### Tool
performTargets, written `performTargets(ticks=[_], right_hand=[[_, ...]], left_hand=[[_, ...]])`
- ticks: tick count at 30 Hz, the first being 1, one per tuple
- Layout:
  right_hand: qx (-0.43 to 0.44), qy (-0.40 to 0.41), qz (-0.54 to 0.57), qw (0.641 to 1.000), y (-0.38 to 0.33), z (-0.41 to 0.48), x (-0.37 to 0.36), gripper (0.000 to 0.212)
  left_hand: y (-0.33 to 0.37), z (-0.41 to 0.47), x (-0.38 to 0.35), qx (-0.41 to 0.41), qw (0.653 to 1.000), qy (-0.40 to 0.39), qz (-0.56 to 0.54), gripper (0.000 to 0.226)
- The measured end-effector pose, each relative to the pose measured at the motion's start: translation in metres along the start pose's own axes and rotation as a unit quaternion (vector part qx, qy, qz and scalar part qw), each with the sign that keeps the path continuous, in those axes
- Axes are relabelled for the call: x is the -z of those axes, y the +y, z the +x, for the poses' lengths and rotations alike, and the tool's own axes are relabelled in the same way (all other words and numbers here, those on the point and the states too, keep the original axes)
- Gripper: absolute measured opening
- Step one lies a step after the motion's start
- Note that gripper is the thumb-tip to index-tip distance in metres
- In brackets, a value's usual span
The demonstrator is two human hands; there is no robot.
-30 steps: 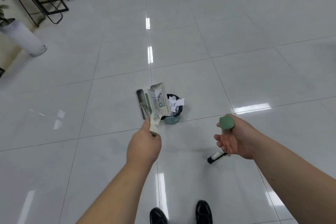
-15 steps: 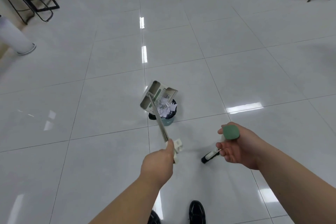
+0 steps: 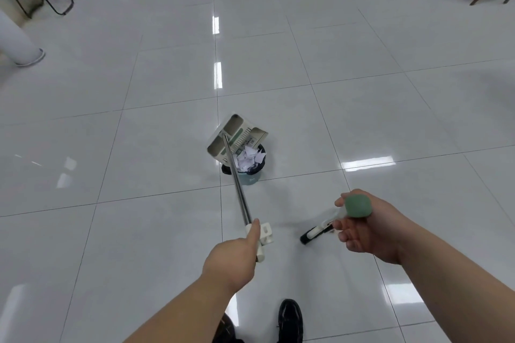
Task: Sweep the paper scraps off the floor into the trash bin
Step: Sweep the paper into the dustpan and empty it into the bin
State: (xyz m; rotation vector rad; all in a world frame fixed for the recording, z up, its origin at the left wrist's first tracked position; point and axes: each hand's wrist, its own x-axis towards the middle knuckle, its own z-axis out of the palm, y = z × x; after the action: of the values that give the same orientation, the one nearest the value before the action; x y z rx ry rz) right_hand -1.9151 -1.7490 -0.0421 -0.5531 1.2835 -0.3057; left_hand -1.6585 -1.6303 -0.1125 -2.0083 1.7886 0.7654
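While we tip the dustpan [image 3: 237, 138] over the bin [image 3: 250, 177], the scraps [image 3: 249, 159] pile up inside.
Our left hand [image 3: 232, 260] grips the dustpan's pole [image 3: 237, 184]. A second ago the pan hung higher; now it tilts over the bin's far rim, so emptying looks nearly done. Our right hand [image 3: 366, 228], nearer us than the bin, curls round the broom [image 3: 358, 206]. Its shaft hides behind that hand, and we cannot tell whether paper remains in the pan.

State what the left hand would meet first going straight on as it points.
Likely the small teal trash bin of white paper scraps, below the tilted cream dustpan; depth unclear.
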Motion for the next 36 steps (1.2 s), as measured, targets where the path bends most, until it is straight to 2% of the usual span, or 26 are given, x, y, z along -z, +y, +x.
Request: performTargets(ticks=[18, 24, 28, 31, 33, 36], right_hand=[[-0.008, -0.011, -0.031, 0.999, 0.003, -0.009, -0.006, 0.021], [-0.009, -0.013, -0.037, 0.999, 0.003, -0.017, -0.007, 0.023], [-0.004, -0.019, -0.055, 0.998, 0.002, -0.02, -0.016, 0.026], [0.033, -0.037, -0.076, 0.996, -0.002, -0.022, -0.028, 0.046], [0.081, -0.073, -0.08, 0.991, -0.005, -0.025, -0.038, 0.063], [0.137, -0.15, -0.134, 0.97, -0.009, -0.035, -0.056, 0.073]], left_hand=[[-0.009, -0.058, 0.04, 0.058, 0.994, 0.084, 0.038, 0.083], [-0.015, -0.076, 0.047, 0.093, 0.984, 0.152, -0.026, 0.08], [-0.037, -0.095, 0.057, 0.128, 0.952, 0.228, -0.156, 0.071], [-0.055, -0.112, 0.064, 0.17, 0.921, 0.265, -0.228, 0.066], [-0.065, -0.126, 0.062, 0.205, 0.897, 0.275, -0.278, 0.067], [-0.081, -0.144, 0.049, 0.245, 0.863, 0.284, -0.339, 0.068]])
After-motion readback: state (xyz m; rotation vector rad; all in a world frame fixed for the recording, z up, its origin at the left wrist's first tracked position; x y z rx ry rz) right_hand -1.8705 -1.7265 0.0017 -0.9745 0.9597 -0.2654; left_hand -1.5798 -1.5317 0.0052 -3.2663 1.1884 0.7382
